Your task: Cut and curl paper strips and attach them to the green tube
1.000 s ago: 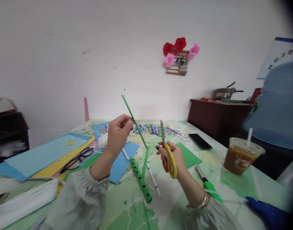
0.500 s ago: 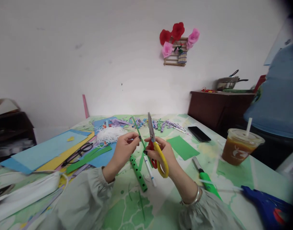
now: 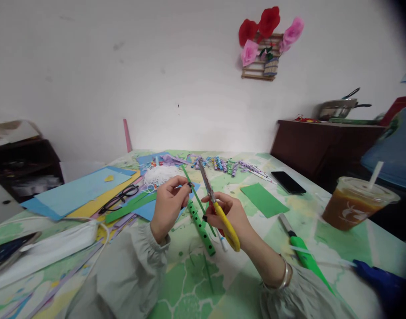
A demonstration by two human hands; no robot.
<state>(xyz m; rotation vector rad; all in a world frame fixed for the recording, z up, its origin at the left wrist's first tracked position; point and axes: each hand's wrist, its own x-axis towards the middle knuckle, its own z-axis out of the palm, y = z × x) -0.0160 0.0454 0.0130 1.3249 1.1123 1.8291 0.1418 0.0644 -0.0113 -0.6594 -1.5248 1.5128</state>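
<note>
Between the thumb and forefinger of my left hand (image 3: 170, 201) is a thin green paper strip (image 3: 198, 201), slanting down toward the right. My right hand (image 3: 230, 212) is closed around the yellow-handled scissors (image 3: 208, 184), whose blades point up and left, close beside the strip. The strip's lower part passes by my right fingertips; whether they pinch it I cannot tell. Below the hands lies a rolled green paper tube with black dots (image 3: 202, 230). A white pen-like stick (image 3: 224, 243) lies partly hidden under the scissors' handle.
Green paper (image 3: 264, 200), a black phone (image 3: 288, 182), a green-handled knife (image 3: 302, 252) and a drink cup (image 3: 356, 206) stand or lie at the right. Leftward are glasses (image 3: 119, 198), coloured sheets (image 3: 86, 190), white string (image 3: 161, 177) and a white mask (image 3: 63, 250). Curled paper pieces (image 3: 219, 164) lie behind.
The camera view has shifted, so the surroundings appear moved. The scissors lean further left, their blades lower in the view. Both hands keep their hold.
</note>
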